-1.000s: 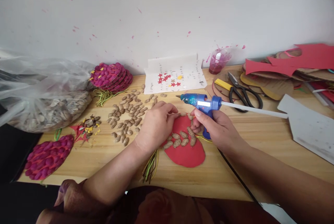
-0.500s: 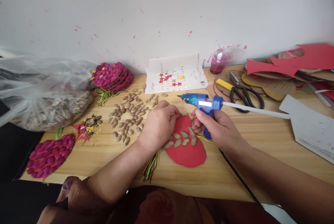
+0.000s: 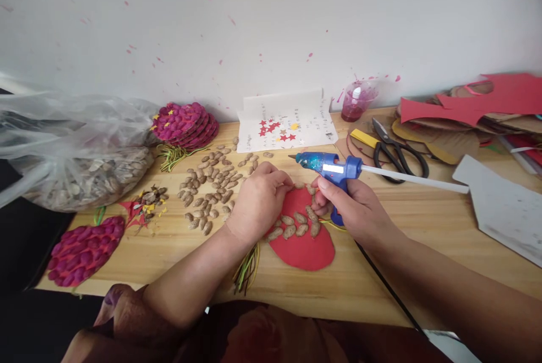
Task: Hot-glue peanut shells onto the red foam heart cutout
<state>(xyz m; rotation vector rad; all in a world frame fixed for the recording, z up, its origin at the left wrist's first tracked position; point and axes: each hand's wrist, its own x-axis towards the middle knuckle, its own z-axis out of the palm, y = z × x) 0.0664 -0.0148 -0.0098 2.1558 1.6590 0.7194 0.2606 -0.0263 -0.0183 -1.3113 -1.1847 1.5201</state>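
A blue hot glue gun [image 3: 339, 168] is gripped in my right hand [image 3: 364, 208], its nozzle pointing left and a white glue stick jutting from its back. Below it lies a red heart-like cutout [image 3: 302, 253] with several peanuts [image 3: 301, 218] set across its middle and along its upper edge. My left hand [image 3: 260, 199] is closed over the cutout's upper left, fingertips pinched beside a peanut on the top edge. Whatever lies between those fingertips is hidden. Loose peanuts [image 3: 214, 179] are scattered on the wooden table [image 3: 165, 250] left of this hand.
A clear bag [image 3: 88, 176] of shells stands at left, near stacked purple-covered pieces [image 3: 186, 126] and one single piece [image 3: 87, 250]. Behind are a paper [image 3: 249, 134] with stars and a stained cup [image 3: 358, 103]. Scissors [image 3: 400, 154] and red cardboard [image 3: 466, 103] lie right.
Both hands keep nearly the same pose, with the glue gun held in the same place. The view has shifted very slightly; nothing else has visibly moved.
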